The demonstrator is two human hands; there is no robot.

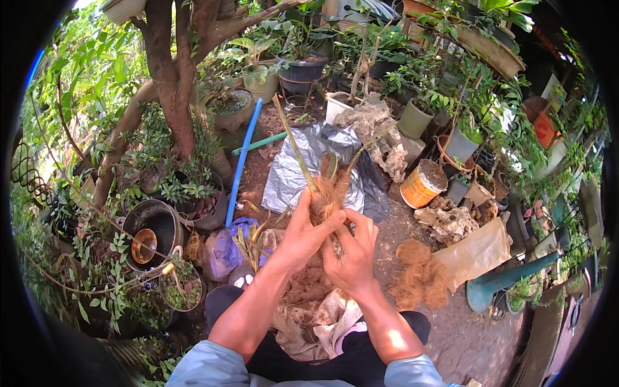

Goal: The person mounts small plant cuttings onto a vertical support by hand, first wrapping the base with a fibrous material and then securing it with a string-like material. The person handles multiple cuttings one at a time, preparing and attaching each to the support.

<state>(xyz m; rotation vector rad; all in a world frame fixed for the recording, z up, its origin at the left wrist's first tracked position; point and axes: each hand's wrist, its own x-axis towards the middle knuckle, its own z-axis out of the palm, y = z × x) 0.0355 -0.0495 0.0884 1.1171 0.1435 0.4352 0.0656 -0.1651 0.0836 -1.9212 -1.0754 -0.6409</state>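
Note:
A plant clump [331, 193] with cut green-brown stalks and a mass of brown coir-like fibre is up in front of me. My left hand [304, 230] wraps around its lower part, the thumb lying across the fibre. Right beside it, my right hand [352, 244] pinches the bottom of the clump with curled fingers. Beneath the hands an open pale sack [333, 317] holds loose brown fibrous material [307, 285], partly hidden by my forearms. Behind the clump a silver-and-black plastic sheet [285, 179] is spread on the soil.
Loose coconut fibre [420, 275] lies to the right beside a translucent plastic sheet [474, 251]. An orange-and-white bucket [423, 184] and rocks [447, 222] stand further back. On the left are a blue pipe [244, 159], a purple plastic bag [226, 254], a large black pot [162, 217] and a tree trunk [174, 96].

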